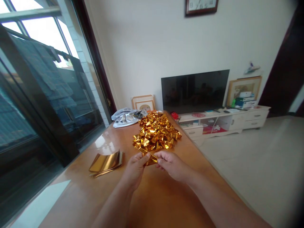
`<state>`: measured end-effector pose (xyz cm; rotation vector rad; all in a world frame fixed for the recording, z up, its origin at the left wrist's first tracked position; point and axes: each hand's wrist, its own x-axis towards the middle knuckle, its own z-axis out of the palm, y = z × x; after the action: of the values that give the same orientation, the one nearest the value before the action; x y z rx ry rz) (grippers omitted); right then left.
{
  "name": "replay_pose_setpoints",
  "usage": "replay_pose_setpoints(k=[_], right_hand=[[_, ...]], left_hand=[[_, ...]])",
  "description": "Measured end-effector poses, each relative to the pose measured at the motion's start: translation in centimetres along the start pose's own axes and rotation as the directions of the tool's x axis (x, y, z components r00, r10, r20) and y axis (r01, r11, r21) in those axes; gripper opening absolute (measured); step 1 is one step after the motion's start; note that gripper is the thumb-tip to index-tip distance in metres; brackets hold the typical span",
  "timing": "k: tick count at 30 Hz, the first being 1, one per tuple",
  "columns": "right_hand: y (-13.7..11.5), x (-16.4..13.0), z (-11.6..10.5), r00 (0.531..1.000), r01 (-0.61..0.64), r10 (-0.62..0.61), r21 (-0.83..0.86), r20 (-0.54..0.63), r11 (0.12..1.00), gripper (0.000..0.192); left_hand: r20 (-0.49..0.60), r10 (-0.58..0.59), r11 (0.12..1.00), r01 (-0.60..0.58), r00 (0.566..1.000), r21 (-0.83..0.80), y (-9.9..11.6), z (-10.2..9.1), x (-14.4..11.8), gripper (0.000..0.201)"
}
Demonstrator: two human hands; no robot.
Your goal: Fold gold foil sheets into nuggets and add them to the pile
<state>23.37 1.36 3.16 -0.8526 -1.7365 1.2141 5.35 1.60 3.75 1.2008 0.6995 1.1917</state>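
Between my two hands is a folded piece of gold foil paper, held just above the wooden table. My left hand pinches its left side with the thumb on top. The right end is gripped by my right hand, thumb and fingers pressed together. Right behind the hands lies a large pile of folded gold foil pieces, shiny and crumpled-looking. To the left of my left hand rests a stack of flat gold foil sheets, its edges curling up.
Grey cloth lies at the table's far left corner. A pale sheet sits at the near left edge. Beyond the table stand a white cabinet and a television. A glass door runs along the left.
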Motion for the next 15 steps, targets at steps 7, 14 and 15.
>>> replay_pose_setpoints(k=[7,14,15], right_hand=[[0.4,0.1,-0.5,0.997,-0.063,0.059,0.106,0.044,0.992,0.033],[1.0,0.3,-0.1,0.99,-0.069,0.068,-0.003,-0.123,0.998,0.024],[1.1,0.2,0.1,0.992,-0.063,0.058,-0.044,-0.116,0.997,0.025]], left_hand=[[-0.039,0.001,1.0,0.0,0.999,0.006,-0.3,-0.8,0.2,0.023],[-0.076,-0.021,0.999,0.024,0.997,0.037,-1.1,-0.7,0.1,0.022],[-0.07,-0.024,0.999,0.026,0.997,0.036,-1.3,-0.5,0.1,0.022]])
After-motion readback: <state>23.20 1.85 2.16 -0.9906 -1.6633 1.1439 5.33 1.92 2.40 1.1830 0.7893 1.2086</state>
